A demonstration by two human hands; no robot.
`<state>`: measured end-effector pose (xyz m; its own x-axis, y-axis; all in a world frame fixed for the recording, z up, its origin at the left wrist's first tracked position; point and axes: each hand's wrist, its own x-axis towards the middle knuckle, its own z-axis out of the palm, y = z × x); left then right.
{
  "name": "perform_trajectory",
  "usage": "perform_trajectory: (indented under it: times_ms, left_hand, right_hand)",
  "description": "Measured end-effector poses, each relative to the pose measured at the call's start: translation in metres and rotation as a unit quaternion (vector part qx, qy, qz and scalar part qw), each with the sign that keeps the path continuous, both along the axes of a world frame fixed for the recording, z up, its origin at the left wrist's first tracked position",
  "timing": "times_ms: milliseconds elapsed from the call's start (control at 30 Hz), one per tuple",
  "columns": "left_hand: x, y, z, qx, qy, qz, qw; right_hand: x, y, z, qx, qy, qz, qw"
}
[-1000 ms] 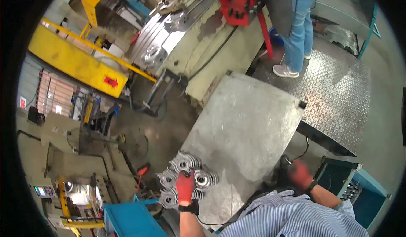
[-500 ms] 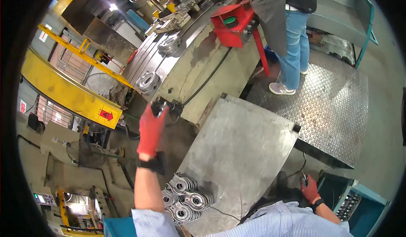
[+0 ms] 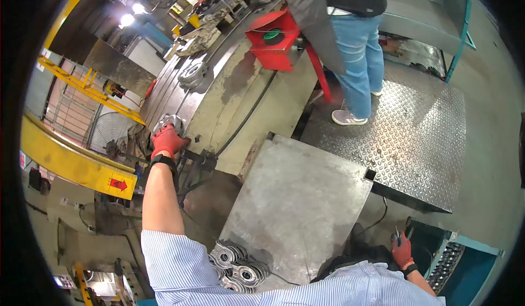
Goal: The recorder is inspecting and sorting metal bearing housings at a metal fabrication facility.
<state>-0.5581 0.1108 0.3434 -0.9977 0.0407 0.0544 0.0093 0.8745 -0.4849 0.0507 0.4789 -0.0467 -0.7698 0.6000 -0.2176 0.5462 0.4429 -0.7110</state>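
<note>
My left hand (image 3: 167, 141), in a red glove, reaches out to the near end of the machine bed. Its fingers are closed on a round grey metal casting (image 3: 170, 121), partly hidden by the glove. A similar casting (image 3: 192, 75) lies farther along the bed (image 3: 164, 95). Low at the right, my right hand (image 3: 402, 251), also gloved in red, grips a slim dark tool (image 3: 398, 234) with a pointed tip; its kind is too small to make out. Stacks of ringed metal castings (image 3: 240, 268) rest on the near left corner of the steel table (image 3: 301, 186).
A co-worker (image 3: 355, 49) in jeans stands on a checkered metal platform (image 3: 404, 136). Beside them is a red stand with a green button (image 3: 272, 37). A yellow guard arm (image 3: 76, 158) crosses the left. A teal bin of metal parts (image 3: 445, 265) sits by my right arm.
My left hand has moved away and left, onto the casting at the bed's end. The view has shifted, and my right hand stays low at the right with the tool.
</note>
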Motion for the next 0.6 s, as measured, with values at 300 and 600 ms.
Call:
perform_trajectory:
  times_ms: [300, 600]
  left_hand:
    - [-0.011, -0.027, -0.021, -0.005, 0.04, -0.169, 0.985]
    - [0.084, 0.015, -0.032, 0.053, 0.192, -0.296, 0.934]
  right_hand:
    - [-0.008, -0.006, -0.008, -0.021, 0.028, 0.0, 0.999]
    - [-0.01, -0.012, 0.002, -0.034, 0.026, 0.048, 0.998]
